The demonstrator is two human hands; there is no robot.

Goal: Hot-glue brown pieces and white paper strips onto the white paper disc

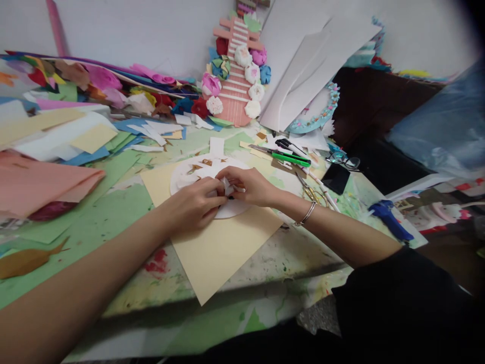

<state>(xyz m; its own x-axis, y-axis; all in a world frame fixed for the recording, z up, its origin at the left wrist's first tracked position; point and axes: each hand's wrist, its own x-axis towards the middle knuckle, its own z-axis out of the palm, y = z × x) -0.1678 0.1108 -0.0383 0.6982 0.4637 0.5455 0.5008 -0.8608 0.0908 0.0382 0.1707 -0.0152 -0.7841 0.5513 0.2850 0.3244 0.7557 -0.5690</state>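
Observation:
My left hand (197, 203) and my right hand (253, 186) meet over a round white disc (179, 174). Between their fingertips is a small folded piece of white paper (228, 186). Fingers on both hands are closed in a pinch on it, and part of the piece is hidden behind them. Small brown and white paper scraps (206, 163) lie on the disc. Beneath the disc is a cream paper sheet (223, 253), turned with one corner towards me.
Right of the disc lie a green utility knife (291, 158), scissors (312, 192), a phone (336, 178), glasses (343, 161) and a blue glue gun (392, 220). Coloured paper (49, 182) is piled on the left. A flower-covered paper guitar (238, 76) leans against the wall.

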